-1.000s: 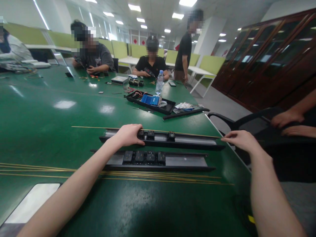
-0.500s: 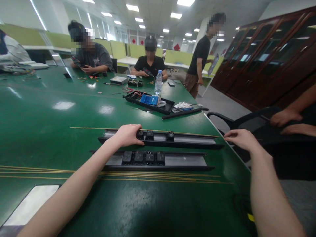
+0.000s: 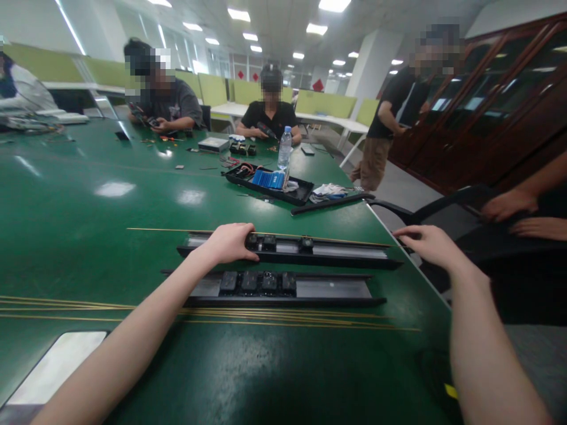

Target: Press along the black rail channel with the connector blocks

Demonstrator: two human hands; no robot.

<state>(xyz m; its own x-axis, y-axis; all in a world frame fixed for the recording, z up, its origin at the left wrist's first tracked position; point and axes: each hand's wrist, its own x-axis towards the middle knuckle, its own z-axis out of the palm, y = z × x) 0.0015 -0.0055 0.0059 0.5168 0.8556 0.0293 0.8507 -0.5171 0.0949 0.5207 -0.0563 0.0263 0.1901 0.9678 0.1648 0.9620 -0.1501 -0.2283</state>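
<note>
My left hand (image 3: 229,242) is closed round the farther black channel rail (image 3: 349,252), thumb on its near side and fingers over its far side. Small black blocks (image 3: 269,242) sit in that rail. A thin brass-coloured rod (image 3: 177,229) runs along its far edge, past both sides of my hand. At the rod's right end, by the table edge, is my right hand (image 3: 432,245), with its index finger stretched out and apart from the thumb. Nearer to me lies a second black rail (image 3: 332,289) with several black blocks (image 3: 248,282) side by side.
Several loose brass-coloured rods (image 3: 266,317) lie in front of the nearer rail. A phone (image 3: 62,360) is at lower left. Beyond the rails are a black tray (image 3: 301,192), a water bottle (image 3: 284,147) and gloves (image 3: 328,192). Another person's hands (image 3: 511,206) are at right, beside a chair (image 3: 443,203).
My right hand has shifted slightly left and its pinched fingers have parted at the rod's end. My left hand stays put. A person in the background has walked to the right.
</note>
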